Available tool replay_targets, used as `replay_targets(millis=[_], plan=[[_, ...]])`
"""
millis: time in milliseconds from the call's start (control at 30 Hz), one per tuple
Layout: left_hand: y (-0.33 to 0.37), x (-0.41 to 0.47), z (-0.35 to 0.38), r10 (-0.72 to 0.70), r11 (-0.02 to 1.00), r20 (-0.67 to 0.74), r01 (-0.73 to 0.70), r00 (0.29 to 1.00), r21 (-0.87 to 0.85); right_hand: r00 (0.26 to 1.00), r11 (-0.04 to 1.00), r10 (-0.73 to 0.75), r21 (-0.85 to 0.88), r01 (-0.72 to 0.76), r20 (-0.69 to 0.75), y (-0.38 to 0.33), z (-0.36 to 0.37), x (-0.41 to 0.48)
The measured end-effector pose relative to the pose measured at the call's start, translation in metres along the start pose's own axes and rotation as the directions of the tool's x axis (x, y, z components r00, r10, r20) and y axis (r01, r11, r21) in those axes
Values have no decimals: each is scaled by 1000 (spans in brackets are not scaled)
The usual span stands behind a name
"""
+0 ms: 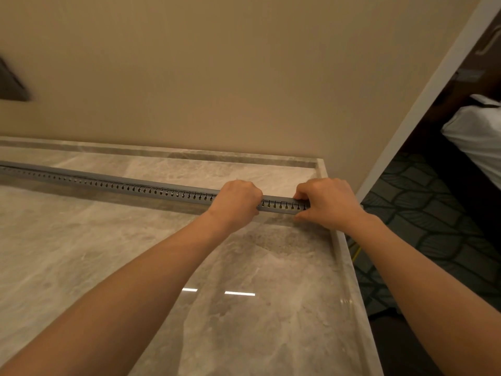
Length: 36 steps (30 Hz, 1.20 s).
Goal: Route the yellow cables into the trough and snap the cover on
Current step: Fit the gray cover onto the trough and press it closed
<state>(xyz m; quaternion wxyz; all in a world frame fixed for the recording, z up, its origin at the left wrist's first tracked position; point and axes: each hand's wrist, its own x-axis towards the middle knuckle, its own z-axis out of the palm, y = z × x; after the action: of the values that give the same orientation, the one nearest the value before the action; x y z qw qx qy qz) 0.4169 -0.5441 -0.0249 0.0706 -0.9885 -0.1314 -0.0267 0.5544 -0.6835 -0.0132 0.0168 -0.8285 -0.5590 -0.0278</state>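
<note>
A long grey slotted trough (pixel 113 183) lies across the marble countertop (pixel 81 253), running from the far left to the right edge. Its grey cover (pixel 81 173) sits along the top. Yellow shows through the side slots between my hands. My left hand (pixel 235 204) is curled over the trough, fingers wrapped on top of it. My right hand (pixel 325 203) grips the trough's right end, fingertips on the cover. A yellow cable (pixel 356 252) hangs down past the counter's right edge.
A beige wall (pixel 217 77) rises right behind the counter. The counter ends at a raised rim (pixel 344 256) on the right, with dark patterned carpet (pixel 423 213) below. A bed with white linen (pixel 477 134) stands at the far right.
</note>
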Motion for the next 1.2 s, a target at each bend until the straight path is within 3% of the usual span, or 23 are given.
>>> replay_targets(millis=[300, 467, 600, 667, 733, 800, 867, 900, 933, 967, 1000, 1067, 1200], plan=[[2, -3, -3, -6, 1000, -10, 6, 1000, 28, 994, 992, -100, 86, 96, 42, -27, 7, 8], [3, -8, -2, -20, 999, -38, 21, 999, 25, 992, 993, -118, 29, 117, 35, -40, 9, 20], [7, -17, 7, -107, 990, -126, 93, 986, -110, 986, 987, -160, 12, 160, 40, -38, 6, 21], [15, -26, 15, -209, 938, -246, 123, 946, -325, 984, 984, -177, 3, 177, 35, -37, 5, 21], [30, -37, 20, -414, 786, -364, 126, 835, -605, 981, 981, -191, 2, 191, 27, -35, 5, 21], [50, -46, 23, -686, 511, -300, 145, 663, -847, 980, 980, -200, 14, 200, 20, -34, 6, 20], [64, -47, 28, -835, 47, 51, 165, 548, -985, 979, 978, -206, 28, 205, 14, -32, 6, 21], [68, -43, 31, -802, -210, 265, 162, 535, -964, 978, 978, -208, 36, 208, 13, -32, 5, 21], [70, -38, 33, -704, -428, 432, 148, 564, -892, 977, 977, -212, 45, 211, 13, -31, 5, 22], [70, -33, 33, -590, -579, 519, 124, 619, -806, 976, 975, -216, 53, 215, 11, -31, 5, 22], [70, -29, 33, -507, -659, 534, 95, 676, -746, 976, 974, -219, 60, 218, 7, -31, 5, 22], [69, -20, 31, -449, -710, 478, 24, 755, -704, 975, 973, -222, 63, 222, -5, -30, 5, 22], [75, -11, 34, -499, -751, 442, -117, 745, -650, 975, 972, -222, 67, 223, -30, -28, 5, 23]])
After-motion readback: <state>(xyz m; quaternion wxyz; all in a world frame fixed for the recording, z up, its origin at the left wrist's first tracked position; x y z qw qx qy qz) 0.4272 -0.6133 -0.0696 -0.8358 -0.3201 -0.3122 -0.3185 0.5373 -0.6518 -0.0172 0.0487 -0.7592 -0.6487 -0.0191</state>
